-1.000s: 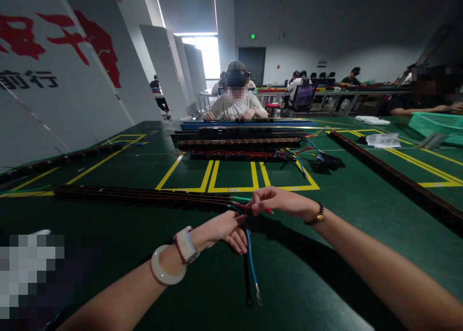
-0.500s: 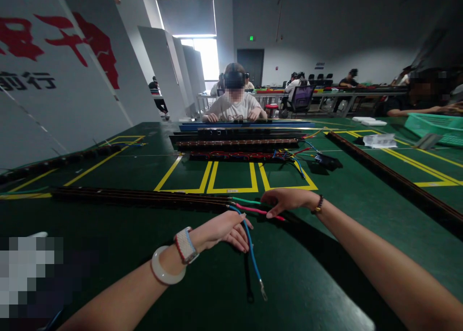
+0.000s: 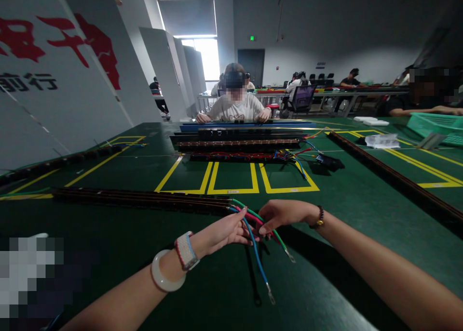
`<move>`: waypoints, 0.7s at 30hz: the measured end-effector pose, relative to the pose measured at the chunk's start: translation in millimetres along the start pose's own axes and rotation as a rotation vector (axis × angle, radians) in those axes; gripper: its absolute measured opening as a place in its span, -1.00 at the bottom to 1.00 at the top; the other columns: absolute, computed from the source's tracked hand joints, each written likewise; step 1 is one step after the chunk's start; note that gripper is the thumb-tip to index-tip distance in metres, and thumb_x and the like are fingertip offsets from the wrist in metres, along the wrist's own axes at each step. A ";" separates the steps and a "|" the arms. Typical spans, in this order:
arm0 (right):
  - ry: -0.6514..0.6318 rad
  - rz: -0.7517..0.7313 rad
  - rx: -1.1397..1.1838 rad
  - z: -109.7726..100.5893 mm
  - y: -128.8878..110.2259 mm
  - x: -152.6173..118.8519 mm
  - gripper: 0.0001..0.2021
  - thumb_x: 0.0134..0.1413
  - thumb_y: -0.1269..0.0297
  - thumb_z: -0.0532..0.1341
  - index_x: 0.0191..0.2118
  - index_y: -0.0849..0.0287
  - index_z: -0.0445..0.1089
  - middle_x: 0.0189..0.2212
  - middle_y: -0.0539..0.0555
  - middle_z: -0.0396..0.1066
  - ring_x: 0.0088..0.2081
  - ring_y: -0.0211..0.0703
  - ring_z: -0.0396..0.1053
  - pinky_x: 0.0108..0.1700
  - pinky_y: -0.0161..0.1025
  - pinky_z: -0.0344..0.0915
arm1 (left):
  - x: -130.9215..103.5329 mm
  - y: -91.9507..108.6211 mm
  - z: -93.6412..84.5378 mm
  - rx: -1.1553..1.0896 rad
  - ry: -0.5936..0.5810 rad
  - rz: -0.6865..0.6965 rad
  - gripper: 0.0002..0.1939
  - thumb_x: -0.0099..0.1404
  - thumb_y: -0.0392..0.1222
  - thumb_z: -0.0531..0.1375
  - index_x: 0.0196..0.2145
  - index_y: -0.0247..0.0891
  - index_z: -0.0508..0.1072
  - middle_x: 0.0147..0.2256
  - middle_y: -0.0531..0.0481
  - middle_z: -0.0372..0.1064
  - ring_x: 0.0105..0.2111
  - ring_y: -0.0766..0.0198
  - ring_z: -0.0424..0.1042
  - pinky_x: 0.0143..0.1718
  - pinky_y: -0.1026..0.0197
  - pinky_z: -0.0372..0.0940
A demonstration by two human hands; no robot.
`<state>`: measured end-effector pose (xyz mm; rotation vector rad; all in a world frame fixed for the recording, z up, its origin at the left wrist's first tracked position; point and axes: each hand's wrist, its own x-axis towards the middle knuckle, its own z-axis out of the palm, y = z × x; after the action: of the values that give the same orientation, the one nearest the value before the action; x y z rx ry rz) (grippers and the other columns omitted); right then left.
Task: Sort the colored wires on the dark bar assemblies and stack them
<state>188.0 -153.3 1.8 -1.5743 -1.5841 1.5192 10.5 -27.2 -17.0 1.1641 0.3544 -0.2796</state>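
A long dark strip with copper-coloured lines lies across the table in front of me, with wires coming out of its right end. My left hand is at the blue wire, which runs between its thumb and its loosely curved fingers; a metal lug tips the wire. From the right, my right hand pinches the red wire and the green wire together, thumb underneath. The green wire's lugged end sticks out below that hand; the red wire's end is largely hidden by my fingers.
Beyond the yellow tape frames lies a strip with red and blue wires, with more long strips behind it. Another dark strip slants along the right, near a green basket. A person sits opposite.
My right hand has brought the green and red wires down and toward me, beside the blue one. My left hand has shifted slightly right, and its thumb has lifted.
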 end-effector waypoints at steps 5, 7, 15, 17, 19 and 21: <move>-0.023 0.063 0.068 12.2 -7.5 1.0 -0.61 0.06 -0.03 0.20 -0.27 0.29 0.40 -0.44 0.06 0.44 -0.41 -0.26 0.42 -0.33 -0.31 0.34 | -5.2 5.0 5.8 0.086 -0.018 0.005 -0.47 0.29 0.21 -0.02 -0.12 -0.36 0.30 -0.26 -0.19 0.42 -0.22 0.19 0.44 -0.03 0.02 0.23; 0.012 0.085 0.003 18.4 -12.0 1.4 -0.61 0.09 -0.03 0.17 -0.28 0.28 0.41 -0.45 0.07 0.46 -0.45 -0.27 0.41 -0.38 -0.33 0.33 | -5.2 4.8 6.3 0.114 -0.016 0.002 -0.46 0.28 0.22 -0.01 -0.10 -0.35 0.28 -0.28 -0.16 0.43 -0.25 0.20 0.44 -0.05 0.03 0.23; 0.452 0.277 -0.599 53.0 -27.7 5.4 -0.62 -0.14 -0.04 0.29 -0.36 0.21 0.38 -0.45 0.12 0.47 -0.52 -0.21 0.35 -0.59 -0.36 0.04 | 4.3 -8.2 1.3 0.145 0.082 0.064 -0.48 0.24 0.23 0.04 -0.18 -0.34 0.32 -0.29 -0.14 0.45 -0.32 0.22 0.45 -0.15 0.04 0.29; 0.496 0.295 -0.702 57.8 -29.1 6.2 -0.69 -0.07 0.06 0.25 -0.31 0.23 0.38 -0.41 0.17 0.47 -0.47 -0.14 0.38 -0.57 -0.34 0.03 | 3.7 -8.3 3.3 0.128 0.089 0.078 -0.50 0.23 0.21 0.06 -0.19 -0.34 0.34 -0.29 -0.14 0.45 -0.30 0.20 0.45 -0.13 0.03 0.29; 0.502 0.298 -0.759 59.7 -30.7 5.6 -0.76 -0.04 0.20 0.21 -0.26 0.25 0.37 -0.36 0.21 0.47 -0.40 -0.07 0.42 -0.53 -0.32 0.08 | 2.1 -7.1 6.7 0.085 0.095 0.093 -0.56 0.26 0.15 0.07 -0.21 -0.34 0.35 -0.28 -0.14 0.46 -0.28 0.20 0.46 -0.10 0.04 0.29; 0.501 0.295 -0.795 60.4 -32.5 4.6 -0.76 -0.05 0.29 0.18 -0.22 0.26 0.37 -0.32 0.22 0.47 -0.34 -0.03 0.44 -0.47 -0.31 0.15 | 0.8 -6.0 10.4 0.012 0.099 0.107 -0.65 0.31 0.05 0.05 -0.24 -0.34 0.36 -0.27 -0.14 0.46 -0.27 0.22 0.46 -0.06 0.06 0.27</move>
<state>120.6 -164.1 10.3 -2.4514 -1.7843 0.4895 10.2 -39.1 -18.8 1.2076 0.3763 -0.1307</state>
